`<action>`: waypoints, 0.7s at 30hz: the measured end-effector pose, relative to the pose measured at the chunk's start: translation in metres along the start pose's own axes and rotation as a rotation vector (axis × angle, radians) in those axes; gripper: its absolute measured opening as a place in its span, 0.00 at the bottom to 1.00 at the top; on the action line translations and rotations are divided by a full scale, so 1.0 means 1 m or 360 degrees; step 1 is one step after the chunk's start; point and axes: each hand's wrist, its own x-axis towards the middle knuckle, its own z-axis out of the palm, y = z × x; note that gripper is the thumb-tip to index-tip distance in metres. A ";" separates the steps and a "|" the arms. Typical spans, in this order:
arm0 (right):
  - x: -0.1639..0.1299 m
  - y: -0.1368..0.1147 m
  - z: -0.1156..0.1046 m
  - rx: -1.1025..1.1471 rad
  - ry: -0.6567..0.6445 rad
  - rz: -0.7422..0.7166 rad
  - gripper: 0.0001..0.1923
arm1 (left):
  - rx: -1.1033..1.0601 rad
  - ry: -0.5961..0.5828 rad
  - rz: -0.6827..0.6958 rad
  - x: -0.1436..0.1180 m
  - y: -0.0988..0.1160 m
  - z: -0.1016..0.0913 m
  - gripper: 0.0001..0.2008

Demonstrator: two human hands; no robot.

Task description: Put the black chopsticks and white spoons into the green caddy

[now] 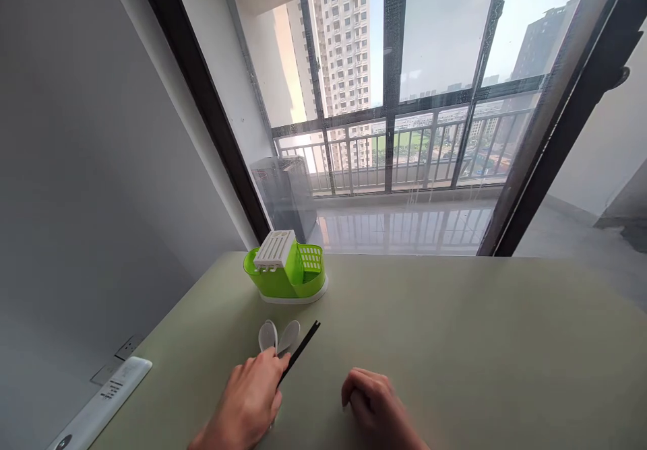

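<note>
The left hand (247, 396) covers the handles of white spoons (267, 336) and black chopsticks (303, 347), which poke out around one o'clock; whether its fingers grip, I cannot tell. The right hand (373, 403), at three o'clock, is curled closed. Uneven pressure could splay them across the desk (465, 342).

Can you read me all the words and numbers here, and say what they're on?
None can be read.
White strip at the left: dark printed lines, too small and blurred to read.
Same strip, near end: a dark round mark, too unclear to tell.
</note>
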 end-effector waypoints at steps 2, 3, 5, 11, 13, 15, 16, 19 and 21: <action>0.001 0.003 -0.002 0.0015 0.0220 0.0056 0.12 | 0.0030 -0.0058 0.0058 0.004 0.017 0.009 0.20; 0.001 0.004 -0.004 0.0035 0.0329 0.0097 0.11 | 0.0043 -0.0089 0.0083 0.006 0.024 0.014 0.20; 0.003 0.007 -0.006 0.0084 0.0507 0.0181 0.13 | 0.0018 -0.0097 0.0108 0.011 0.037 0.024 0.20; 0.004 0.011 -0.006 0.0077 0.0743 0.0257 0.20 | -0.0070 -0.0168 0.0128 0.018 0.070 0.039 0.21; 0.004 0.011 -0.006 0.0075 0.0776 0.0250 0.21 | -0.0109 -0.0172 0.0141 0.018 0.079 0.041 0.21; 0.004 0.010 -0.006 0.0090 0.0782 0.0247 0.21 | -0.0167 -0.0134 0.0156 0.019 0.087 0.044 0.22; 0.004 0.010 -0.006 0.0101 0.0783 0.0248 0.21 | -0.0195 -0.0113 0.0155 0.020 0.090 0.046 0.22; 0.003 0.009 -0.007 0.0128 0.0802 0.0254 0.20 | -0.0220 -0.0086 0.0154 0.026 0.101 0.054 0.23; 0.003 0.008 -0.007 0.0147 0.0809 0.0274 0.18 | -0.0213 -0.0096 0.0149 0.031 0.108 0.060 0.26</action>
